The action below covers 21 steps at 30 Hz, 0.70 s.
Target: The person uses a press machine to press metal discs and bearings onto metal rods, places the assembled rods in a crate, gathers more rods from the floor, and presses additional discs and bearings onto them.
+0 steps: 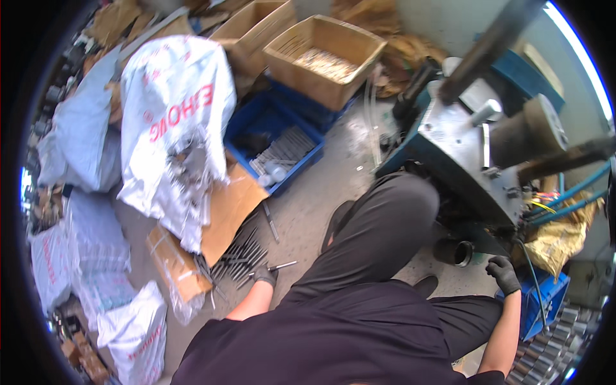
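My left hand [264, 275], in a dark grey glove, is closed on a thin metal rod [282, 265] that sticks out to its right. Just beyond it a heap of similar dark metal rods [239, 256] lies on the floor, beside a torn cardboard sheet [232, 208]. One more rod [271, 221] lies apart, near the blue bin. Off to the right, my right hand [504, 274], gloved too, hangs in the air with its fingers curled in and nothing visible in them. Nearest to it is a blue crate [545, 298].
A large white sack [176, 83] stands front left, with more sacks [138, 340] behind. Ahead are a blue bin [301, 170] of metal pieces and a tan box [321, 83]. A heavy metal machine [475, 151] stands right, above a hollow cylinder [454, 252]. Stacked metal cylinders [555, 343] sit lower right.
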Each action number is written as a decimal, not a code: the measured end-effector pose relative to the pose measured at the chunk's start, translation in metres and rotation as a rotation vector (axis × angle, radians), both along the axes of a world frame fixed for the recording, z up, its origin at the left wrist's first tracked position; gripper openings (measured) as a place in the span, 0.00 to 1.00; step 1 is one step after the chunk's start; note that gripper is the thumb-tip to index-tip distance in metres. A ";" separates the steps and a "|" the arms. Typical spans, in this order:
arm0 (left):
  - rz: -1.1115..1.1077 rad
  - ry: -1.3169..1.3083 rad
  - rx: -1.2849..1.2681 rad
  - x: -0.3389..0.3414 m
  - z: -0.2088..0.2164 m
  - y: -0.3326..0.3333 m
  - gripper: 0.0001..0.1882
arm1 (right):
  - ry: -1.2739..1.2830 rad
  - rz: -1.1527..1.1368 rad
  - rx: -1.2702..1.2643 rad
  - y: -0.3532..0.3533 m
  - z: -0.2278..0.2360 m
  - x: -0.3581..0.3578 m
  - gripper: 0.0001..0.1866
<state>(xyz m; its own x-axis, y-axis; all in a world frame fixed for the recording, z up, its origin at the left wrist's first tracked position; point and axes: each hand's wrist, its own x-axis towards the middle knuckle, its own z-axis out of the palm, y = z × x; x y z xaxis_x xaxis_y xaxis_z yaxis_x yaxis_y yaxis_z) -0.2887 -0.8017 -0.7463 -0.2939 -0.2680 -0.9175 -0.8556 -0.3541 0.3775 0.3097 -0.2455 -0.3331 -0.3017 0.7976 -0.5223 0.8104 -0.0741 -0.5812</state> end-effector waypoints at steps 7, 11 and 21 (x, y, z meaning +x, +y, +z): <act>-0.553 0.728 0.275 -0.040 0.187 0.208 0.15 | -0.074 0.298 0.365 -0.044 0.096 -0.055 0.14; -0.896 0.959 0.403 -0.070 0.337 0.341 0.14 | -0.418 0.892 0.827 -0.047 0.147 -0.086 0.10; -1.256 1.391 1.029 0.080 0.523 0.581 0.12 | 0.150 -0.018 0.980 0.055 0.083 -0.092 0.14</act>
<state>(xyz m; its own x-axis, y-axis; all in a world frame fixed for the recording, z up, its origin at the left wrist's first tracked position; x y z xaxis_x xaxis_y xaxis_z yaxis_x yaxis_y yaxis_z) -0.2088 -0.2210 -0.2234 -0.3132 0.8854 0.3436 -0.1478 -0.4028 0.9033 0.2178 -0.1903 -0.2505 -0.2943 0.8616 0.4134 0.7268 0.4827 -0.4885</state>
